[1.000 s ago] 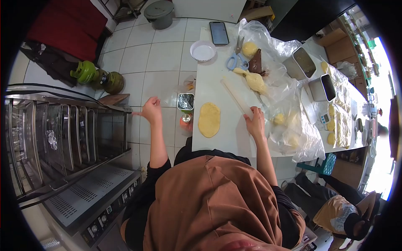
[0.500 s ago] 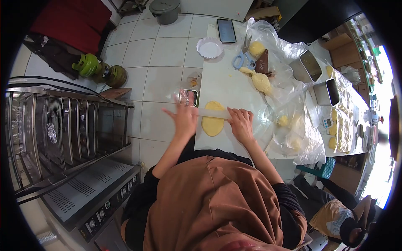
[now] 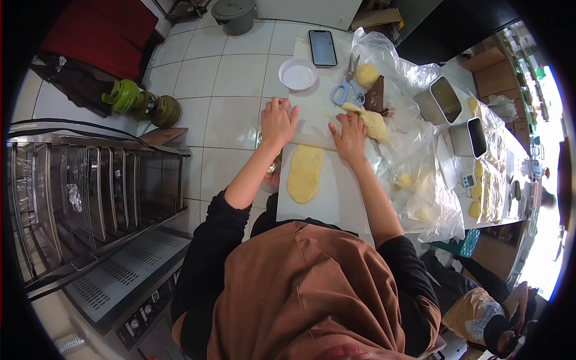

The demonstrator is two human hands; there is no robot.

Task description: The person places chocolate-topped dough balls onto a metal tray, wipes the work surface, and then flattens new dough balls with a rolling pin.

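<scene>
On the white table lies a flattened oval of yellow dough (image 3: pixel 305 175). A pale rolling pin (image 3: pixel 317 144), hard to tell from the tabletop, crosses its far end. My left hand (image 3: pixel 278 124) is at the table's left edge, fingers stretched forward and thumb apart, by the pin's left end. Flat with spread fingers, my right hand (image 3: pixel 350 135) is by the pin's right end, beside a piping bag of yellow filling (image 3: pixel 374 124). Neither hand's fingers wrap round the pin; the contact under the palms is hidden.
Blue-handled scissors (image 3: pixel 348 90), a dough ball (image 3: pixel 367 75), a brown-filled bag (image 3: pixel 375 95), a white fluted cup (image 3: pixel 297 75) and a phone (image 3: pixel 323 48) lie farther back. Plastic sheeting (image 3: pixel 414 180) and metal tins (image 3: pixel 468 138) are at right; a rack (image 3: pixel 99 186) stands left.
Both hands have moved forward, away from me, with the rolling pin. The dough oval looks longer and reaches nearer to me. My left hand has come down beside the table edge.
</scene>
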